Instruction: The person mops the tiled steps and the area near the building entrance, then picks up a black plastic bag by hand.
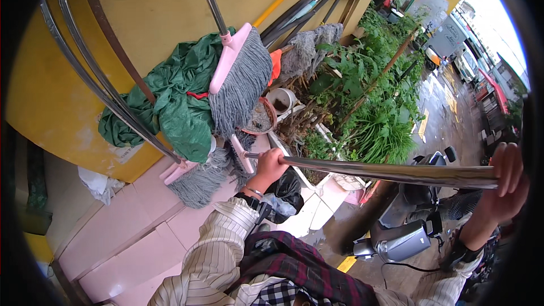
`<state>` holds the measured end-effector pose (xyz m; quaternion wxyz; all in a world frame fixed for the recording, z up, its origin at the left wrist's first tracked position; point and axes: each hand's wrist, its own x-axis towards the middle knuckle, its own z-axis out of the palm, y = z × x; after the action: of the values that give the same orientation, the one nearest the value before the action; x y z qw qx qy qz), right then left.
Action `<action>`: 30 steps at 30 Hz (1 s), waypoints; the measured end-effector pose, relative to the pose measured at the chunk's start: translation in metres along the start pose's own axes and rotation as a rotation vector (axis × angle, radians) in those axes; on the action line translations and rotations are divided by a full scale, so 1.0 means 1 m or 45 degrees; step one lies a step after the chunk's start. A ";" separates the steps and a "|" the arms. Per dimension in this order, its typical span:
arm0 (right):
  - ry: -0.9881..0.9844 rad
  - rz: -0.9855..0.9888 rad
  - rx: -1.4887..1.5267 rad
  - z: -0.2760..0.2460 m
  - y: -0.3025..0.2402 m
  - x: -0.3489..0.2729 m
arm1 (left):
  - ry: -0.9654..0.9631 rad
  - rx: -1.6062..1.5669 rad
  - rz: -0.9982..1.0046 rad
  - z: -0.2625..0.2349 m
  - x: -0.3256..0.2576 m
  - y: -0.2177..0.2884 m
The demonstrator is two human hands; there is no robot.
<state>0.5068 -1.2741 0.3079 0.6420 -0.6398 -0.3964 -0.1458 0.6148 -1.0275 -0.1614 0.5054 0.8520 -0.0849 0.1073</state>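
Observation:
My left hand (270, 165) is closed around the shiny metal handle of a mop (362, 169), close to its pink head. Its dark grey strands show only in part, among the other mops. At the far right my right hand (507, 178) wraps round the other end of the handle, which runs nearly level across the view. A second mop (241, 71), with a pink bar and grey strands, leans at the yellow wall. The grey strands of a third mop (201, 178) rest on the pink tiles, left of my left hand. A black plastic bag (290, 190) lies just beside that hand.
Green cloth (187, 88) is bunched against the yellow wall (170, 0). A plant bed (362, 96) with a white pot (280, 100) lies ahead. A parked scooter (399, 241) stands at right on wet ground. Pink tiles (124, 238) form the step at left.

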 end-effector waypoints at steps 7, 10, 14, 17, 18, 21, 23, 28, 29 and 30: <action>-0.300 0.486 0.198 0.053 0.127 0.016 | -0.185 -0.129 0.029 -0.001 0.041 -0.022; 0.009 0.044 0.355 0.066 0.111 0.042 | -0.344 -0.046 -0.188 -0.017 0.039 -0.058; -0.130 0.071 0.454 0.069 0.112 0.058 | -0.183 -0.170 -0.275 0.000 0.044 -0.073; -0.168 0.222 0.285 0.064 0.106 0.067 | -0.077 -0.284 -0.482 0.008 0.050 -0.014; -0.181 0.200 0.312 0.071 0.100 0.077 | -0.047 -0.262 -0.483 0.001 0.053 -0.022; -0.360 0.095 0.494 0.075 0.078 0.102 | 0.323 -0.157 -0.282 0.003 0.065 -0.028; -0.505 0.090 0.378 0.072 0.060 0.117 | 0.421 -0.169 -0.295 0.002 0.076 -0.002; -0.756 0.155 0.512 0.101 0.083 0.127 | 0.512 0.048 -0.341 0.003 0.077 -0.026; -0.693 0.184 0.590 0.115 0.108 0.124 | 0.531 0.053 -0.380 -0.007 0.074 -0.050; -0.573 0.147 0.517 0.122 0.115 0.116 | 0.419 -0.131 -0.403 -0.004 0.073 -0.058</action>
<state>0.6219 -1.1069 0.2908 0.6601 -0.5360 -0.5128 0.1185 0.6995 -0.9988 -0.1889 0.5658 0.7987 0.1280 0.1598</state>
